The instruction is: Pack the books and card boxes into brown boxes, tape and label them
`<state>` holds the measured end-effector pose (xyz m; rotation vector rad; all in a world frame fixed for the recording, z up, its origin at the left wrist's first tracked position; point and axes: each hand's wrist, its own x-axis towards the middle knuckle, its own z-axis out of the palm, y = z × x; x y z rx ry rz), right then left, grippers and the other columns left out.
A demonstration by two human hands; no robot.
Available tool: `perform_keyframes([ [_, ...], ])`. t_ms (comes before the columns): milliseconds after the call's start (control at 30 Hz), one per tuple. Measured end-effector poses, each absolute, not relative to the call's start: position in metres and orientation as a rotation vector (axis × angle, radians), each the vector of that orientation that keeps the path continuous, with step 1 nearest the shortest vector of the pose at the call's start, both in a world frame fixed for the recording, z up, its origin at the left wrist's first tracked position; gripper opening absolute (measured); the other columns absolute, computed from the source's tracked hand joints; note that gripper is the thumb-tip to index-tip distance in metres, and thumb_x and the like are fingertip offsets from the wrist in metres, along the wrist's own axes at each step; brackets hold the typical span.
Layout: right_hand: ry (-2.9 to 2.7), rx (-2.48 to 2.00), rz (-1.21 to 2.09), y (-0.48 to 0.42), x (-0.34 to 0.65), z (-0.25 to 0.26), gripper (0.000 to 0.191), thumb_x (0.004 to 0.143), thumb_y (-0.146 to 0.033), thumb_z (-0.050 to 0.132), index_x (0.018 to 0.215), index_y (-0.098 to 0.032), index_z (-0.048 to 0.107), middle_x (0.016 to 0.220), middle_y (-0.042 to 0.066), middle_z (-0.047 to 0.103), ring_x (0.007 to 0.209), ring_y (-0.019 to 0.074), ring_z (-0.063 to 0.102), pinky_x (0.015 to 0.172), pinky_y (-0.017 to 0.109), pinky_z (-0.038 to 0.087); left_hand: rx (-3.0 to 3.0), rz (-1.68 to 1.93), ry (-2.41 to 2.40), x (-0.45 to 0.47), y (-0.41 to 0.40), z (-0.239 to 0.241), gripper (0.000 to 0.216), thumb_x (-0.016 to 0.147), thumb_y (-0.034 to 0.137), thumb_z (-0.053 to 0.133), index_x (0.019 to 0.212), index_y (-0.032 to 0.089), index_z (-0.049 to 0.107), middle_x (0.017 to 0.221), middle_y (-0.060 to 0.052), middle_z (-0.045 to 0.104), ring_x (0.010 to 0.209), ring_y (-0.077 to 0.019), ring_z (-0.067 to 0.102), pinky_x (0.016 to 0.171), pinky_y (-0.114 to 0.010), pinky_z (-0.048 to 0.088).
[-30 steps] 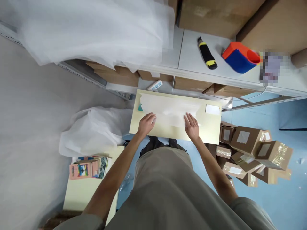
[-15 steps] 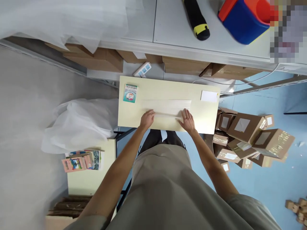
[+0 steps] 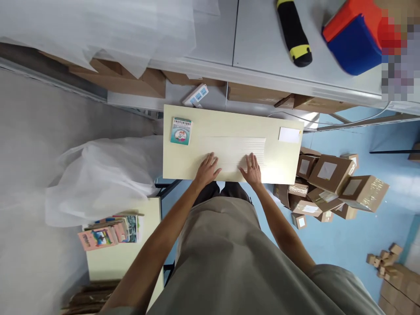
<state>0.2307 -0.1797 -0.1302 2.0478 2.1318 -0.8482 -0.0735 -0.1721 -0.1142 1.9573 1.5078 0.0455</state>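
My left hand point(image 3: 206, 168) and my right hand point(image 3: 252, 168) lie flat, fingers spread, on a folded white foam sheet point(image 3: 234, 151). The sheet rests on a small pale yellow table point(image 3: 285, 168) in front of me. A small square booklet with a green cover point(image 3: 180, 131) lies uncovered at the table's far left corner. A white label point(image 3: 289, 134) sits at the far right corner.
A grey workbench point(image 3: 259, 48) beyond holds a black and yellow utility knife point(image 3: 294, 35), a red and blue tape dispenser point(image 3: 354, 37) and loose white foam point(image 3: 98, 30). Taped cardboard boxes point(image 3: 331, 183) pile on the blue floor at right. A second table with booklets point(image 3: 108, 232) stands at left.
The foam sheet was folded toward me into a narrower strip, uncovering the green booklet. Both hands slid back to the near edge and now press flat.
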Motion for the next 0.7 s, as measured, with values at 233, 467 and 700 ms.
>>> perform_keyframes([
  [233, 1.996, 2.129, -0.727, -0.172, 0.219, -0.128, 0.086, 0.114, -0.057, 0.048, 0.184, -0.013, 0.024, 0.192, 0.023, 0.015, 0.180, 0.0386, 0.016, 0.134, 0.061, 0.042, 1.922, 0.136, 1.362, -0.086, -0.141, -0.118, 0.057, 0.101, 0.018, 0.055, 0.158, 0.013, 0.065, 0.186, -0.020, 0.036, 0.176, -0.0380, 0.030, 0.141, -0.059, 0.033],
  [467, 1.923, 2.301, -0.677, -0.148, 0.158, -0.110, 0.073, 0.112, -0.045, 0.051, 0.177, -0.014, 0.041, 0.190, 0.026, 0.022, 0.177, 0.0421, 0.022, 0.129, 0.070, 0.045, 1.533, 0.532, 1.787, -0.166, -0.108, -0.108, 0.056, 0.104, 0.026, 0.060, 0.160, 0.019, 0.060, 0.176, -0.022, 0.050, 0.170, -0.0416, 0.039, 0.140, -0.062, 0.033],
  [700, 2.158, 2.150, -1.530, -0.093, -0.016, -0.113, 0.050, 0.116, -0.040, 0.051, 0.161, -0.023, 0.063, 0.161, 0.016, 0.068, 0.138, 0.0292, 0.073, 0.118, 0.046, 0.063, 1.238, 0.574, 2.092, -0.233, -0.061, -0.124, 0.053, 0.101, 0.028, 0.065, 0.152, 0.015, 0.060, 0.150, -0.026, 0.065, 0.146, -0.0437, 0.064, 0.126, -0.057, 0.051],
])
